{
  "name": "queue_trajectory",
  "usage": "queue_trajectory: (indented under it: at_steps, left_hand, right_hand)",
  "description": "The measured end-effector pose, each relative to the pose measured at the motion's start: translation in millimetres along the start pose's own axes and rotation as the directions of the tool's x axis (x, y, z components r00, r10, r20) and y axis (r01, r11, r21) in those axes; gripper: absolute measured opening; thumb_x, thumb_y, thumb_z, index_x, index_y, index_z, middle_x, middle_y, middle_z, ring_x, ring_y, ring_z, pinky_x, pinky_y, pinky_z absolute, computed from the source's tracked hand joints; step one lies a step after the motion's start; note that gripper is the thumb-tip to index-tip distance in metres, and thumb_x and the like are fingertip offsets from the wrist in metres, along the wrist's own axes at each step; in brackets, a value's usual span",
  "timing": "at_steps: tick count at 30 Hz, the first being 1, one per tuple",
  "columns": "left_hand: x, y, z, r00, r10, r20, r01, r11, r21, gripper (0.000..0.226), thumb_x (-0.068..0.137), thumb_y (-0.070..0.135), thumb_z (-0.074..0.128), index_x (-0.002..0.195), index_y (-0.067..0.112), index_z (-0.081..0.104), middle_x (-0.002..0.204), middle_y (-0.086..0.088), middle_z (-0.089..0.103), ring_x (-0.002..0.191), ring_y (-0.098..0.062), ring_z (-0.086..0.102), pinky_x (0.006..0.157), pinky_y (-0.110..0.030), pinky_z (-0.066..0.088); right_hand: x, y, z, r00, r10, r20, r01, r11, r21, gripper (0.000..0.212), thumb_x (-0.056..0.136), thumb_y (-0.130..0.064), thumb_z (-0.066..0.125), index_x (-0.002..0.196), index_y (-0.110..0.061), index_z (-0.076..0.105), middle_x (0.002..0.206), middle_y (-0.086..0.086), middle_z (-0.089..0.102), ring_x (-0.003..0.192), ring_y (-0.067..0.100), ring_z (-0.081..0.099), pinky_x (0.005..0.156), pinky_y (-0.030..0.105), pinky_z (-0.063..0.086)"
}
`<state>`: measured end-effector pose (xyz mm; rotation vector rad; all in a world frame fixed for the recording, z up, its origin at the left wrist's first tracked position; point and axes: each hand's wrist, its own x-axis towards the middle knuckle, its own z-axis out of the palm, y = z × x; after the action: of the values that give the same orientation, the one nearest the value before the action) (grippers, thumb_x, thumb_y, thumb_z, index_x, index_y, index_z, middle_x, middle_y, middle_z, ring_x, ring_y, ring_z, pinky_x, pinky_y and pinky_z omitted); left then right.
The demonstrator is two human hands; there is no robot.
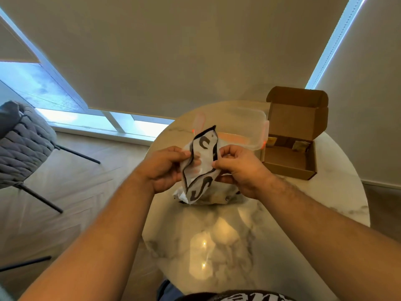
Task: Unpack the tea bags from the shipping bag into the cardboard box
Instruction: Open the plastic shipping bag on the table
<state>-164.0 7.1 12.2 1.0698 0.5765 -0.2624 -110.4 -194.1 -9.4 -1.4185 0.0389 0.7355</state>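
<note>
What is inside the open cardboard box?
Two yellowish tea bags lie by the far wall of the cardboard box. Its near wall hides the closest strip of floor.

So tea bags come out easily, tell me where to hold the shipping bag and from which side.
Pinch the dark mouth rims of the shipping bag, left hand from the left, right hand from the right: it is limp, mouth up.
</note>
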Motion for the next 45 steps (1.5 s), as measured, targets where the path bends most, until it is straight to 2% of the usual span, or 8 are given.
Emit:
queue_trajectory:
  at_steps: [8,11,15,21,27,31,39,45]
  left_hand:
    - [-26.5,30.9,-36.7,0.965,0.210,0.158,-0.158,0.943,-0.293,0.030,0.084,-0.003,0.045,0.086,0.001,0.075,0.079,-0.007,0.069,0.078,-0.019,0.069,0.081,-0.036,0.061]
    - [-22.5,25.0,-55.2,0.961,0.120,0.249,-0.052,0.963,-0.264,0.030,0.087,0.007,0.057,0.113,-0.004,0.064,0.106,-0.013,0.055,0.105,-0.028,0.051,0.095,-0.045,0.054]
    - [-11.4,-3.7,-67.6,0.975,-0.162,0.154,0.154,0.986,0.059,0.040,0.094,0.006,0.066,0.132,-0.007,0.060,0.134,-0.029,0.059,0.119,-0.039,0.058,0.087,-0.041,0.061]
    - [1.5,-36.3,-67.0,0.974,-0.179,-0.135,0.223,0.845,0.486,0.019,0.090,-0.003,0.069,0.076,0.010,0.074,0.093,-0.017,0.070,0.081,-0.024,0.068,0.074,-0.038,0.060]
    - [19.4,-37.3,-67.0,0.979,-0.106,-0.173,0.105,0.994,-0.017,0.015,0.103,0.001,0.048,0.099,0.005,0.062,0.099,-0.019,0.070,0.076,-0.024,0.072,0.063,-0.037,0.064]
    - [33.5,-40.2,-63.1,0.979,-0.052,-0.199,-0.003,0.964,-0.266,0.009,0.100,0.006,0.055,0.104,0.004,0.063,0.089,-0.015,0.071,0.064,-0.020,0.069,0.064,-0.034,0.064]
    - [56.1,-65.1,-44.3,0.961,0.097,-0.258,-0.111,0.993,-0.042,0.039,0.097,0.015,0.064,0.129,-0.007,0.060,0.121,-0.029,0.068,0.113,-0.043,0.067,0.103,-0.057,0.052]
    - [75.9,-86.2,-31.9,0.951,0.261,-0.165,-0.230,0.955,0.187,0.024,0.099,0.021,0.064,0.115,0.003,0.065,0.100,-0.020,0.071,0.087,-0.029,0.070,0.080,-0.041,0.061]
  right_hand:
    - [-0.3,6.9,8.0,0.978,0.206,-0.014,-0.204,0.955,-0.217,0.009,0.093,-0.005,0.070,0.102,-0.006,0.072,0.075,0.008,0.069,0.064,0.017,0.068,0.072,0.043,0.066]
    - [1.7,10.9,13.0,0.963,0.264,0.046,-0.261,0.963,-0.069,0.006,0.100,-0.009,0.063,0.104,-0.010,0.068,0.100,0.013,0.076,0.080,0.026,0.077,0.077,0.049,0.065]
    - [10.4,25.5,10.0,0.951,0.294,0.101,-0.308,0.935,0.178,0.015,0.103,-0.001,0.054,0.116,-0.005,0.061,0.102,0.018,0.076,0.089,0.030,0.074,0.081,0.051,0.063]
    - [17.8,60.9,-13.2,0.947,0.320,-0.032,-0.307,0.929,0.206,0.030,0.093,0.009,0.064,0.122,0.001,0.063,0.099,0.016,0.071,0.089,0.025,0.072,0.077,0.040,0.062]
    - [22.1,83.7,-32.1,0.931,0.358,-0.075,-0.353,0.933,0.070,0.020,0.092,0.000,0.071,0.112,-0.004,0.070,0.111,0.021,0.075,0.097,0.032,0.074,0.079,0.043,0.065]
    - [30.1,98.2,-40.7,0.945,0.309,-0.106,-0.315,0.948,-0.051,0.017,0.094,-0.010,0.073,0.109,-0.003,0.071,0.100,0.013,0.070,0.089,0.023,0.068,0.069,0.032,0.062]
    - [43.5,106.7,-58.3,0.994,-0.063,-0.094,-0.022,0.705,-0.709,0.025,0.077,-0.041,0.087,0.086,-0.026,0.069,0.079,-0.007,0.068,0.074,0.013,0.064,0.062,0.027,0.047]
    - [64.7,105.3,-53.9,0.980,-0.198,0.031,0.160,0.680,-0.716,0.041,0.076,-0.043,0.088,0.109,-0.030,0.069,0.099,-0.012,0.070,0.093,0.005,0.067,0.083,0.027,0.055]
